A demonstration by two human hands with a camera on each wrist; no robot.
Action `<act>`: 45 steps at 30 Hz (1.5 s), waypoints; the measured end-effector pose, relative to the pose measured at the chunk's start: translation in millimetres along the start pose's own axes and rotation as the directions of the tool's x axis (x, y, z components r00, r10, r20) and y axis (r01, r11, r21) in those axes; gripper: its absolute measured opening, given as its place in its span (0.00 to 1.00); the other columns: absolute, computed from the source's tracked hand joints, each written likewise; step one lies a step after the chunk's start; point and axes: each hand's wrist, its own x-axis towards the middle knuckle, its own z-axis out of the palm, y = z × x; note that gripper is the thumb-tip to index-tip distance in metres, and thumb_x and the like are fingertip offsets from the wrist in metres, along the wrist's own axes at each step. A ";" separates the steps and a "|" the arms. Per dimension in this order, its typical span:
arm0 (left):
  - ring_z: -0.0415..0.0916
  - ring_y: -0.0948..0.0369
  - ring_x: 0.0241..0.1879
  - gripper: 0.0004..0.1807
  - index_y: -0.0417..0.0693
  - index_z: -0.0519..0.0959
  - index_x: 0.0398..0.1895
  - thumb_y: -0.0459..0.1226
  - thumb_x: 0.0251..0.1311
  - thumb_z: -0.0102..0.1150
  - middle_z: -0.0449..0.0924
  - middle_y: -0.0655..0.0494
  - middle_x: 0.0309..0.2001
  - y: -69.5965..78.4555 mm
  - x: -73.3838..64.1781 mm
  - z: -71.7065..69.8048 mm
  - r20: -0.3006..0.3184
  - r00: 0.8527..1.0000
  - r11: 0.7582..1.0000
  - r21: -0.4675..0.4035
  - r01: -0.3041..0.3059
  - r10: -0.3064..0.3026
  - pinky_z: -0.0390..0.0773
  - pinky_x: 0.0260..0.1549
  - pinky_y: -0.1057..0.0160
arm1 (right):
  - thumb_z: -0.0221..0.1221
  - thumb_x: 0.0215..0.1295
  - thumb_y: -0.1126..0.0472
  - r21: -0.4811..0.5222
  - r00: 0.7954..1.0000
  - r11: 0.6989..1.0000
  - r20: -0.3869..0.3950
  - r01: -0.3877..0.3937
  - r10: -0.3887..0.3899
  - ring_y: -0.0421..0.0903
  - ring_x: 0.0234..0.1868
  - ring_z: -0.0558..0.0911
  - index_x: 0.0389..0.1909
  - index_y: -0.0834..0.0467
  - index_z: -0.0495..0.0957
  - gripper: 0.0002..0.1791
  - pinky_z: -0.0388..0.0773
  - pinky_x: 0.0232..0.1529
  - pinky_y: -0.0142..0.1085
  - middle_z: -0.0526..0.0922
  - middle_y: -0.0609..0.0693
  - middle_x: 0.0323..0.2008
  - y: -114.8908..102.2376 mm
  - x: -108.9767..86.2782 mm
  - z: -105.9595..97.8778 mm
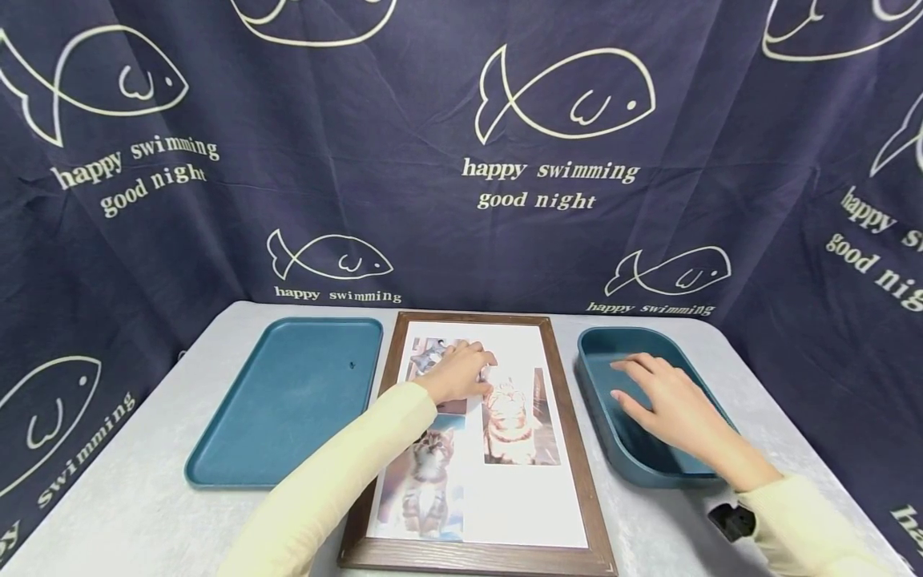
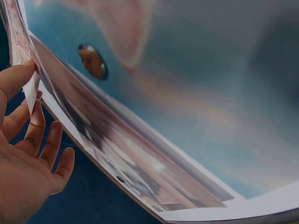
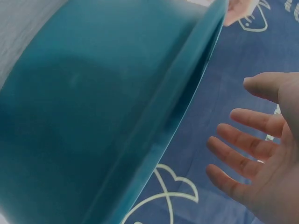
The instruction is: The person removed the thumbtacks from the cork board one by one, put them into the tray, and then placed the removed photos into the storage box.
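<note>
My left hand is over the upper middle of a brown-framed white board. Its thumb and index finger pinch the corner of a thin picture piece, which looks like the orange cat picture on the board's right half. Two more cat pictures lie on the left half: a grey cat picture, partly covered by my hand, and a kitten picture below it. My right hand hovers over the deep blue bin, fingers spread and holding nothing.
Left of the board lies a shallow blue tray with a small dark spot on it. All of it stands on a grey-white table. A dark blue curtain with fish drawings hangs behind and at both sides.
</note>
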 end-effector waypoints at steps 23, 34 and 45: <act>0.69 0.53 0.53 0.24 0.54 0.71 0.55 0.48 0.56 0.59 0.78 0.56 0.51 -5.2 0.3 0.9 -0.009 1.000 0.999 -0.050 0.001 -0.001 0.62 0.54 0.51 | 0.65 0.46 0.65 0.016 0.990 0.992 -0.067 -0.125 0.126 0.58 0.39 0.77 0.43 0.65 0.75 0.20 0.70 0.37 0.51 0.77 0.60 0.38 56.0 -23.3 -9.5; 0.71 0.54 0.53 0.23 0.52 0.71 0.55 0.46 0.57 0.58 0.79 0.58 0.49 -6.3 -1.0 -2.5 -0.006 1.000 0.996 -0.086 -0.005 0.004 0.63 0.53 0.50 | 0.64 0.49 0.63 0.041 0.965 0.965 -0.003 -0.260 0.261 0.63 0.39 0.76 0.45 0.67 0.73 0.21 0.69 0.34 0.56 0.75 0.65 0.43 78.7 -36.3 -12.5; 0.71 0.54 0.51 0.22 0.51 0.70 0.55 0.42 0.57 0.57 0.79 0.56 0.46 -6.2 -2.4 -8.6 -0.007 1.000 0.991 -0.137 -0.010 0.009 0.62 0.51 0.52 | 0.61 0.50 0.65 0.072 0.949 0.947 0.027 -0.314 0.313 0.63 0.34 0.79 0.43 0.71 0.73 0.19 0.72 0.31 0.52 0.78 0.68 0.35 99.0 -46.5 -3.9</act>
